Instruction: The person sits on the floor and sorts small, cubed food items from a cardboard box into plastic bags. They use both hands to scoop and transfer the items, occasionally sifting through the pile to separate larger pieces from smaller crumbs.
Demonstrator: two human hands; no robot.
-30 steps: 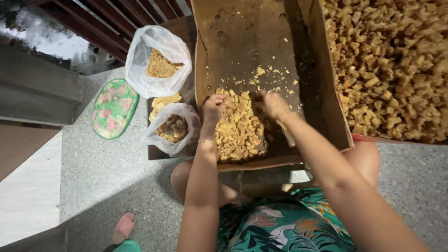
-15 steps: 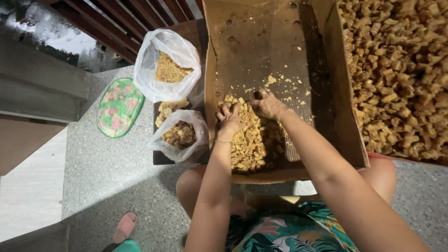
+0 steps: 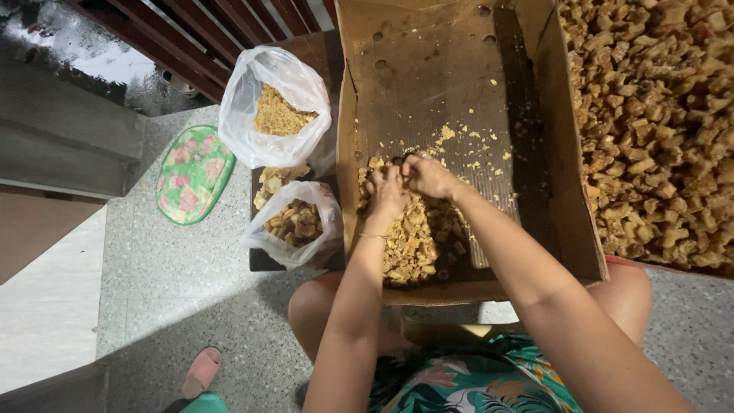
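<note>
Two hands together now at far edge of crumbly pile [image 3: 409, 241] in cardboard box [image 3: 459, 92]; half a second back, slightly apart. Left hand [image 3: 386, 191] curled, cupping pieces; right hand [image 3: 430, 176] fingers bent, grip unclear. Raking toward near wall, seemingly.

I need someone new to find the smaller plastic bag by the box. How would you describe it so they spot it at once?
Start at the big open cardboard box where both hands work. Just off its left wall stand two clear plastic bags; take the nearer bag, closest to the person's knee. Unlike the far bag, which holds fine yellow crumbs, this one is smaller and holds coarse brown chunks.
</note>
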